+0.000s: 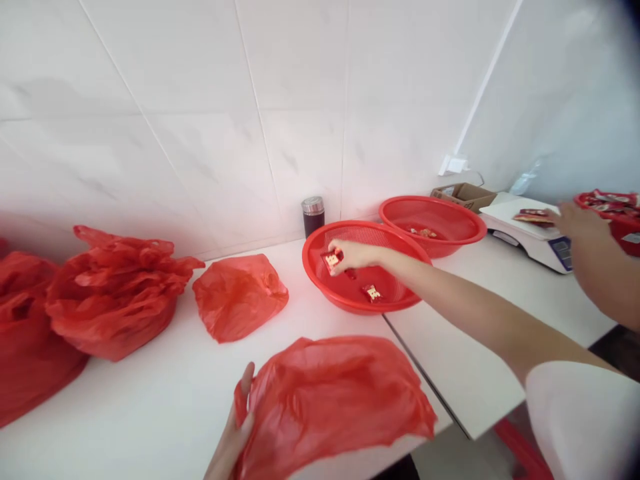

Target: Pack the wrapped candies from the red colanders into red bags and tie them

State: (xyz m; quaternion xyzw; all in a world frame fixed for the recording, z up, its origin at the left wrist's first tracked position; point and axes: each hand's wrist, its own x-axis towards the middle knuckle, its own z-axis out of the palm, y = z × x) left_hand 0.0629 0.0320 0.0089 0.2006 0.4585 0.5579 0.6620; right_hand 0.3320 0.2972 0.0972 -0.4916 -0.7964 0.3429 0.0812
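My left hand (235,430) is closed on the edge of a thin red plastic bag (340,393), which spreads over the front edge of the table. Over a red plastic basket (313,277), my right hand (356,255) reaches in from the right. A small red-and-cream wrapped packet (332,261) is pinched in its fingers. Another small packet (372,293) lies on the basket's bottom, below and to the right of that hand. A flattened red bag (240,297) rests on the table left of the basket.
Two bulky red bags stand at left, the nearer one (120,293) bunched at its top. Behind the basket are a dark jar (313,217) and a second red basket (470,233). At right, a co-worker's hand (577,223) holds packets over a white scale (505,217), near a cardboard box (465,195).
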